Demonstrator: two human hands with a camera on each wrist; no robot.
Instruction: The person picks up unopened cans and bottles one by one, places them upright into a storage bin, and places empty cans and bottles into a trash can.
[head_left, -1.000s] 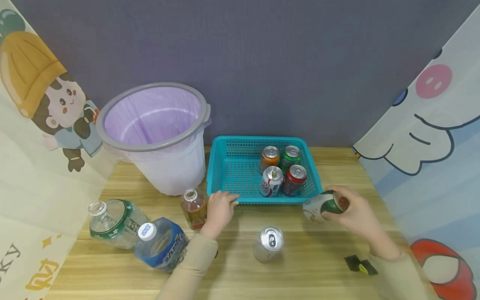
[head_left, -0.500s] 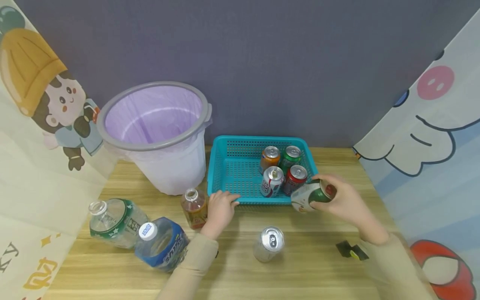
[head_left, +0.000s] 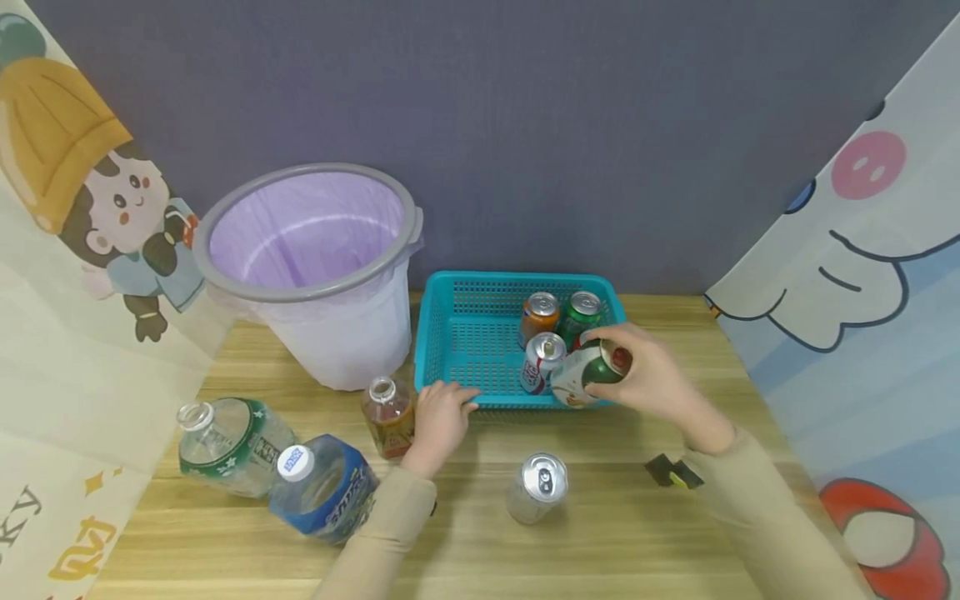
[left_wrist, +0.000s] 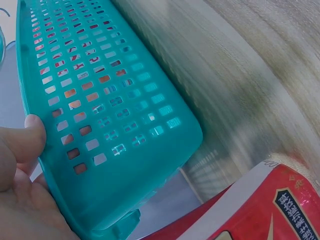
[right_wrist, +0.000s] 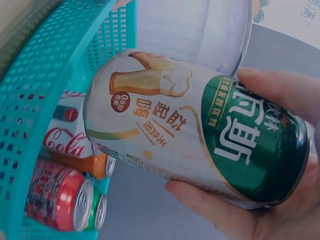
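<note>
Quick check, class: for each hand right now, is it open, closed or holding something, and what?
Left hand: holding the teal basket by its rim.
Right hand: holding the white-and-green can, tilted.

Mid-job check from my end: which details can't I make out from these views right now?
Red can: mostly hidden in the head view by the held can and right hand.
Silver can: its side print is too faint in the head view.
Bin: near rim hides its floor, head view.
Left hand: cut off by left wrist view's left edge.
</note>
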